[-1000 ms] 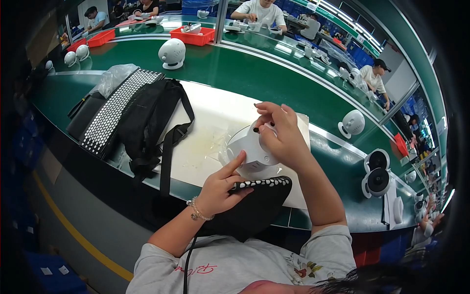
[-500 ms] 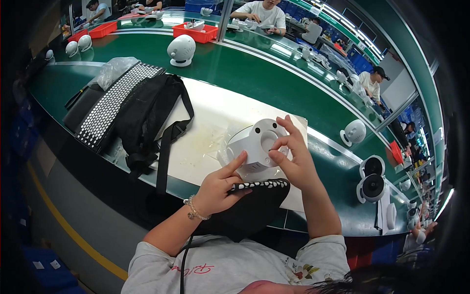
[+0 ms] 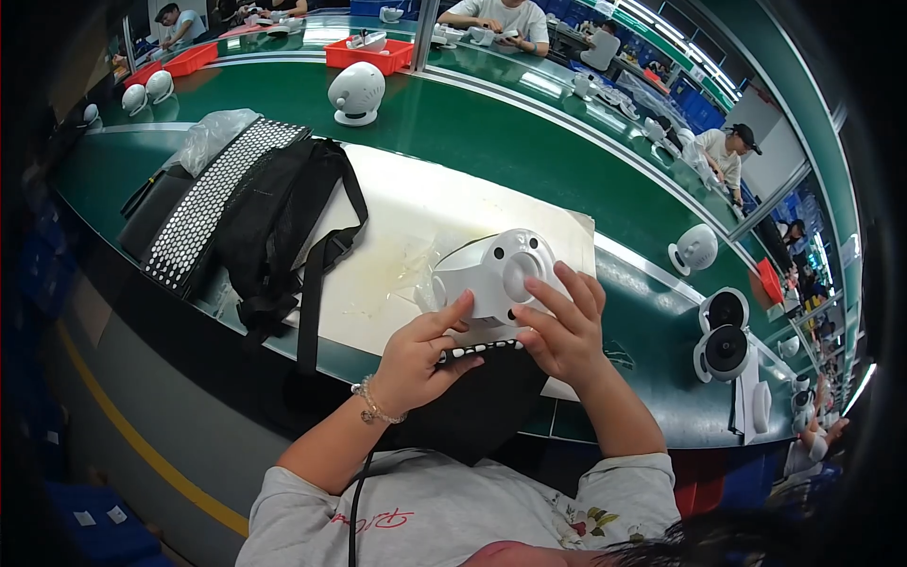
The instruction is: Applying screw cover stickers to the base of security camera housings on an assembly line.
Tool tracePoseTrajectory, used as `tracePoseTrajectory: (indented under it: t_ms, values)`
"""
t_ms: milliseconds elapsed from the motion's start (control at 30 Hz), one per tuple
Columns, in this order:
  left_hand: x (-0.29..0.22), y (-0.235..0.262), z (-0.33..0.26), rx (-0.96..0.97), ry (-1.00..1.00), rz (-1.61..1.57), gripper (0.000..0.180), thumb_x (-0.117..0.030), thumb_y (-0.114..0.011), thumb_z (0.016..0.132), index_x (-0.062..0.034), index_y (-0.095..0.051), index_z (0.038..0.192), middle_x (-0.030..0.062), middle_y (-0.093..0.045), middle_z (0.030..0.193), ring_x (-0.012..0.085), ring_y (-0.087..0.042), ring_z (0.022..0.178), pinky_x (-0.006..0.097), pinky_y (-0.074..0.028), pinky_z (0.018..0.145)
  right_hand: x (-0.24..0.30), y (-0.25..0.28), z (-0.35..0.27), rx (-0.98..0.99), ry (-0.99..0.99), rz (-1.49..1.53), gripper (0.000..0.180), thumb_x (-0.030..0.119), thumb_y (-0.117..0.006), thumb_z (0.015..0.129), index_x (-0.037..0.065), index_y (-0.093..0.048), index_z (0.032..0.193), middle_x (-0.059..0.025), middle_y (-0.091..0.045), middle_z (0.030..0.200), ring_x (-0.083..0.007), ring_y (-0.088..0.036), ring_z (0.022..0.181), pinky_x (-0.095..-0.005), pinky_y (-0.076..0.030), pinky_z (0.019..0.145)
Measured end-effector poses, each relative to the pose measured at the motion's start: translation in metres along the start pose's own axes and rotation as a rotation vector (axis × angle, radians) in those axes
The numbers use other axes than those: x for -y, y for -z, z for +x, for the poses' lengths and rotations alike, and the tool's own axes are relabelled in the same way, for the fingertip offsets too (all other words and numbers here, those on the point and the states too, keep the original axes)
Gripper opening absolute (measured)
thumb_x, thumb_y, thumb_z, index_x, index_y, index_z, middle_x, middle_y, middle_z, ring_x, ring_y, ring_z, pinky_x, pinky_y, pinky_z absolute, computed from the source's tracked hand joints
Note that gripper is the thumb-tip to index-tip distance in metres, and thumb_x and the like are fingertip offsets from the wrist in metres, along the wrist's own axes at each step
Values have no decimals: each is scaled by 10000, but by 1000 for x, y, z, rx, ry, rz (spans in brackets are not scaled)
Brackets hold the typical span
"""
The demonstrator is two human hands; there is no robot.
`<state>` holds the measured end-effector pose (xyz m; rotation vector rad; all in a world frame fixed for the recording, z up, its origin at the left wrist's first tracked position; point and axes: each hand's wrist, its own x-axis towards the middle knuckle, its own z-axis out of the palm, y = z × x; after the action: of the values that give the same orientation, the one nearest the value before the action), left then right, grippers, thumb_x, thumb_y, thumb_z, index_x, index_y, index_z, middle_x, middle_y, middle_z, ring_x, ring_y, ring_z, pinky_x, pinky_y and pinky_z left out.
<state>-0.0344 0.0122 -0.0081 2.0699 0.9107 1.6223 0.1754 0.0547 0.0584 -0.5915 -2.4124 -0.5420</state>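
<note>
Green workbenches curve through a factory room, seen from above by a camera on a seated person's head. Directly in front of the person lies a white mat spread on the bench, with a crumpled sheet of clear plastic film on it.

Both of the person's hands meet at the near edge of the mat around a white rounded plastic shell, which has a large round recess on its face and a small dark hole beside it. The shell sits between the hands, just above a black pouch with a strip of white dots along its top edge; whether it rests on the mat or is lifted cannot be told. The left hand, with a beaded bracelet at the wrist, touches the shell's lower left side, thumb stretched up against it and fingers curled under. The right hand cups the shell's right side, its fingers slightly spread and laid over the front near the recess.

To the left on the bench lies a black bag with a long strap, beside a panel of black fabric with white dots and a clear plastic bag. Further back stands a similar white rounded device, with a red tray behind it. More white devices sit at the right. Other people work at benches in the background.
</note>
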Motion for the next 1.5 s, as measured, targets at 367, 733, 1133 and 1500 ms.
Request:
tracePoseTrajectory:
  t_ms: [367, 733, 1133, 1500]
  values:
    - [0, 1, 1, -20, -16, -8, 220, -68, -726, 622, 25, -608, 783, 137, -460, 1270, 218, -586, 838, 292, -474, 726, 34, 2, 8, -18, -59, 138, 235, 183, -714, 643, 196, -648, 869, 9, -549, 1127, -238, -439, 1124, -398, -285, 935]
    - [-2, 0, -4, -10, 27, -19, 195, -55, -733, 607, 45, -586, 689, 143, -479, 1249, 204, -599, 722, 274, -485, 647, 4, -7, -7, -227, -597, 485, 85, 113, -624, 747, 87, -605, 826, -109, -487, 1140, -305, -398, 1144, -389, -303, 952]
    - [-2, -3, -1, -28, 96, 7, 169, -50, -718, 631, 50, -592, 680, 140, -498, 1227, 193, -599, 639, 265, -473, 592, 0, 0, -16, -103, -541, 286, 144, 193, -610, 782, 85, -635, 876, -95, -505, 1174, -266, -416, 1139, -386, -287, 947]
    - [0, -3, -4, 6, 93, -7, 184, -35, -727, 619, 42, -585, 707, 167, -472, 1247, 191, -600, 645, 270, -477, 593, -3, -21, -21, -208, -1100, 1102, 343, 249, -608, 801, 49, -546, 1071, -56, -587, 989, -160, -510, 977, -301, -370, 859]
